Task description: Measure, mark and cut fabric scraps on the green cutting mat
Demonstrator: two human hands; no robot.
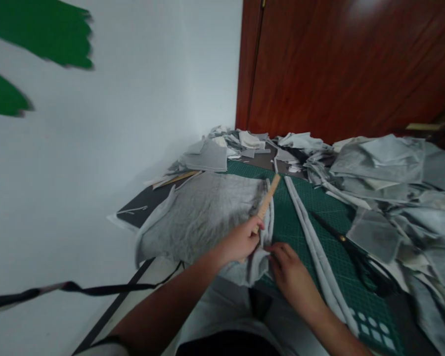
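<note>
A large piece of grey fabric (pixel 203 207) lies over the green cutting mat (pixel 296 217) and hangs past the table's near edge. My left hand (pixel 246 237) is closed around a wooden ruler (pixel 269 200), which slants along the fabric's right edge. Just to the right, my right hand (pixel 287 267) pinches the folded near corner of the fabric between thumb and fingers. Two long, narrow grey fabric strips (pixel 315 242) run along the mat right of my hands.
Black-handled scissors (pixel 356 252) rest at the right of the mat. Piles of grey fabric pieces (pixel 385 168) cover the right side, and more scraps (pixel 211 153) sit at the back. A white wall (pixel 141 89) borders the left, a wooden door (pixel 341 64) the back.
</note>
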